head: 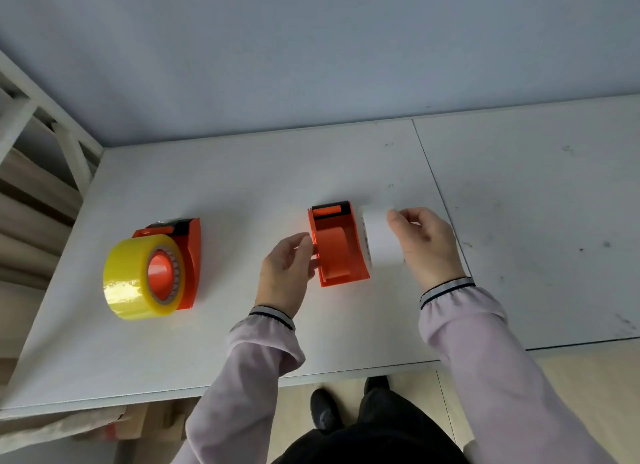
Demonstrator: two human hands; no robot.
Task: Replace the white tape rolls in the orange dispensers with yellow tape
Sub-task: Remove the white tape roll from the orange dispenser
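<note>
Two orange dispensers lie on the white table [242,342]. The left dispenser [192,255] carries a yellow tape roll [130,280] on its orange hub. The right dispenser [341,245] has a bare orange hub with no roll on it. My left hand [285,273] touches that dispenser's left side with its fingertips. My right hand [424,245] grips a white tape roll [377,236], which stands on edge just right of the dispenser and against its side.
A white frame and cardboard [31,200] stand off the table's left edge. A second table panel [536,204] adjoins on the right, with scuff marks. The wall runs close behind. My legs and shoes [325,411] show below the front edge.
</note>
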